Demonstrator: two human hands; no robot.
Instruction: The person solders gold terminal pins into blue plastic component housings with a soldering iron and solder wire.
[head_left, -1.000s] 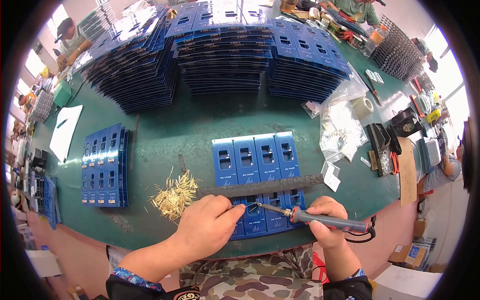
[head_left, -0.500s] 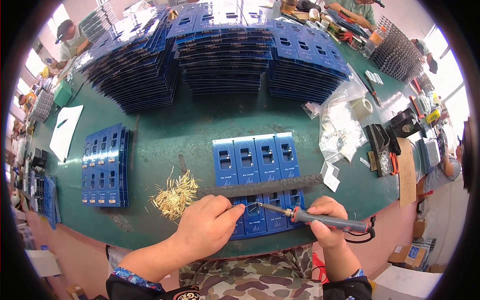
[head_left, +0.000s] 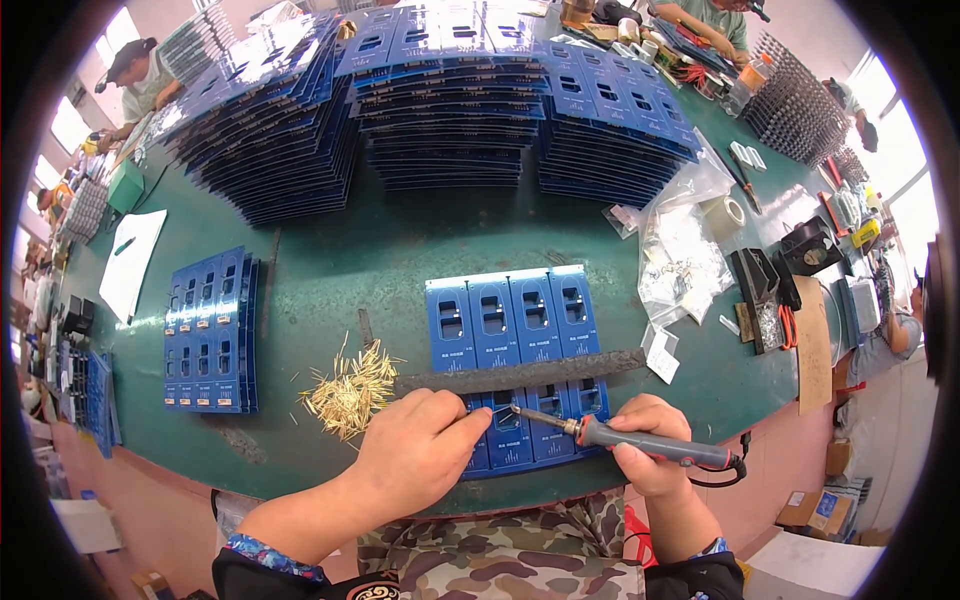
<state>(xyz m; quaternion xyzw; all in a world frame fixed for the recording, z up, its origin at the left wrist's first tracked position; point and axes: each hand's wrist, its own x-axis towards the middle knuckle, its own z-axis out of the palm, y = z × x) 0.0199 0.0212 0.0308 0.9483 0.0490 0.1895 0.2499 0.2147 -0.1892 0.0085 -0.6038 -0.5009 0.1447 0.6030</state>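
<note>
A panel of blue circuit boards [head_left: 510,347] lies on the bench in front of me, with a dark strip [head_left: 520,373] across it. My right hand [head_left: 652,440] is closed round the grey and red handle of a soldering iron [head_left: 640,442]. The iron's tip points left and reaches a cut-out in the panel's near row. At that same cut-out my left hand [head_left: 420,447] is pinched, thumb and forefinger together over the panel. Something thin shows by those fingertips, too small to name. Beside my left hand lies a heap of thin gold-coloured pins [head_left: 348,392].
Tall stacks of blue boards [head_left: 450,110] fill the far side of the green bench [head_left: 330,270]. A smaller stack [head_left: 208,330] and a white paper [head_left: 135,262] lie left. Right are a clear plastic bag [head_left: 685,255] and a black holder [head_left: 762,300]. Other people sit beyond.
The soldering iron has shifted slightly left and its handle end has dropped a little. My left hand has stayed almost where it was.
</note>
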